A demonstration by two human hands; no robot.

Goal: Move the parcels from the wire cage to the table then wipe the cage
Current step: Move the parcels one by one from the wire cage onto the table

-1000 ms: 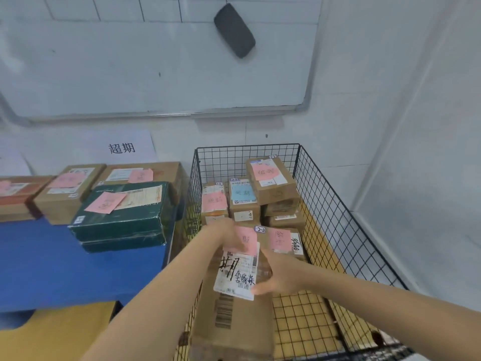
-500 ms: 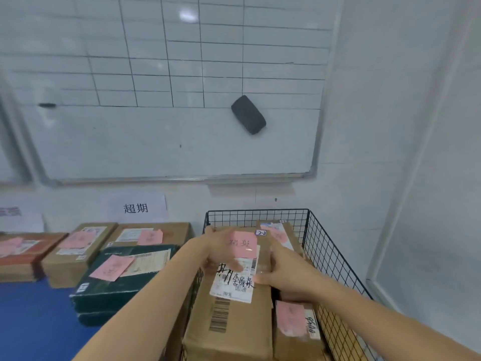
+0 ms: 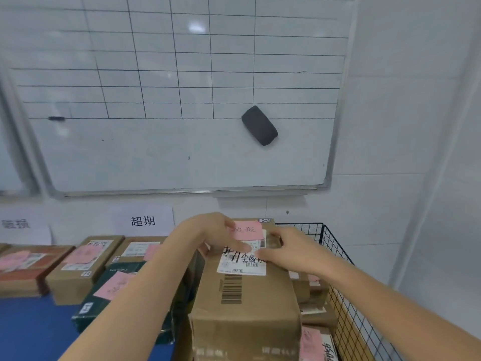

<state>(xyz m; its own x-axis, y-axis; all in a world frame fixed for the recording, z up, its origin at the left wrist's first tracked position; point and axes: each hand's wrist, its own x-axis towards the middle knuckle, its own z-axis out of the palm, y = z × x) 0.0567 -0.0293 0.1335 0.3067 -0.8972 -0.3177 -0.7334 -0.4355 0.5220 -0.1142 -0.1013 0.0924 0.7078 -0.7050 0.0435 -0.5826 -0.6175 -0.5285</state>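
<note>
Ahead, parcels (image 3: 78, 267) line the blue table (image 3: 31, 332) below a whiteboard (image 3: 182, 157).

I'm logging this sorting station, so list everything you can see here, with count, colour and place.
held cardboard parcel: one, brown, white label and pink note on top, centre
caged parcels: at least three, brown, right of the held one
wire cage: one, black, lower right
table parcels: three, brown cardboard, pink notes, left
green box: one, dark green, pink note, on the table beside the cage
table: one, blue, lower left
whiteboard: one, white with black grid, wall
eraser: one, black, on the whiteboard
paper signs: two, white, wall below the whiteboard
left hand: grips the held parcel's far left
right hand: grips its far right
</note>
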